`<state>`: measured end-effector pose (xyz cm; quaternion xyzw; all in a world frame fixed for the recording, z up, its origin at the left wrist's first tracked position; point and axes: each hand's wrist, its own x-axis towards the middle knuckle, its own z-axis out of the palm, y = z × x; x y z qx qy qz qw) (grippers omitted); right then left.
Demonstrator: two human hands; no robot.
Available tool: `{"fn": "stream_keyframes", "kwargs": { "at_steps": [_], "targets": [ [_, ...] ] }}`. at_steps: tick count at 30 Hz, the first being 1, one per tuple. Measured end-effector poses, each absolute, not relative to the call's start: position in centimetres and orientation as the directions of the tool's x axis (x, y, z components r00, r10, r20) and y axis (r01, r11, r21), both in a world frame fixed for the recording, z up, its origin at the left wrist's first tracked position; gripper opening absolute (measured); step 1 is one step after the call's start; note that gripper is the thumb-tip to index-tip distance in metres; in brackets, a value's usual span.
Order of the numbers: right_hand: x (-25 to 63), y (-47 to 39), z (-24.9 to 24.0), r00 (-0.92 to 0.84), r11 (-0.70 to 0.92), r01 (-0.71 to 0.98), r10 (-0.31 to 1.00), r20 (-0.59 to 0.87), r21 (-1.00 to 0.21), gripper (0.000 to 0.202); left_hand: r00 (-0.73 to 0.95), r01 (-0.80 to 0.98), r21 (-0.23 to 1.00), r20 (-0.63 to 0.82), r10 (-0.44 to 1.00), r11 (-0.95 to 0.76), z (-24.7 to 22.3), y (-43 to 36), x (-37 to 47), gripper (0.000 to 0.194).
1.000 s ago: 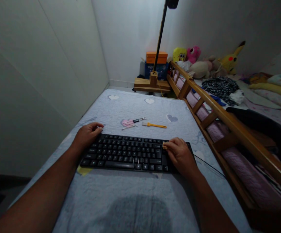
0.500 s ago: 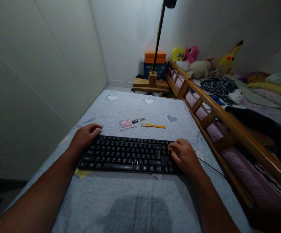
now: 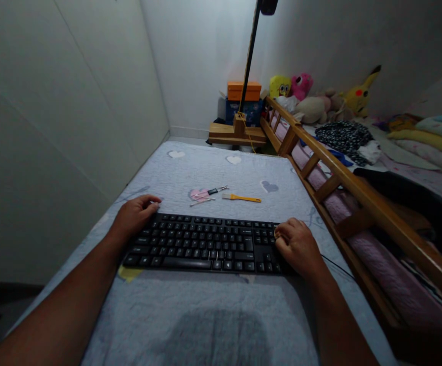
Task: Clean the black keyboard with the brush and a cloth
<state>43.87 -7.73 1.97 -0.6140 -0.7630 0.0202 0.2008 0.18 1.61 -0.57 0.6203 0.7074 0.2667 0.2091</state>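
A black keyboard [image 3: 198, 243] lies flat on the cloth-covered surface. At its far left corner rests my left hand [image 3: 135, 213], against the edge, with thumb and fingers slightly apart and nothing visible between them. Over the number pad at the right end is my right hand [image 3: 299, 246]. Its fingers are closed on a small tan wad [image 3: 277, 233], mostly hidden by the hand, so its kind is unclear. Beyond the keyboard lie a yellow-handled brush [image 3: 243, 198], a tool with a dark grip and metal tip [image 3: 216, 190], and a thin white swab-like stick [image 3: 201, 202].
A pale cloth with heart prints [image 3: 205, 315] covers the surface. A wooden rail [image 3: 331, 168] runs along the right, with plush toys [image 3: 320, 108] and bedding behind it. A wooden stand [image 3: 239, 131] and boxes [image 3: 243, 90] stand at the far end. The keyboard's cable [image 3: 337, 265] trails right.
My right hand has moved a little to the right along the number pad, carrying the tan wad and uncovering more keys. My left hand has stayed in place.
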Motion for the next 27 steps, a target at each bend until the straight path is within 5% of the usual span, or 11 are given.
{"fn": "stream_keyframes", "kwargs": {
  "at_steps": [13,27],
  "targets": [
    [40.3,-8.0,1.6,-0.288,0.413,0.834,0.892,0.349,-0.367,0.019,-0.142,0.775,0.626,0.043,0.989,0.084,-0.9,1.9,0.2,0.044],
    [42.3,-7.6,1.2,-0.207,0.320,0.888,0.920,0.334,-0.331,0.020,-0.154,0.744,0.661,0.024,0.988,0.099,-0.9,1.7,0.4,0.044]
  ]
}}
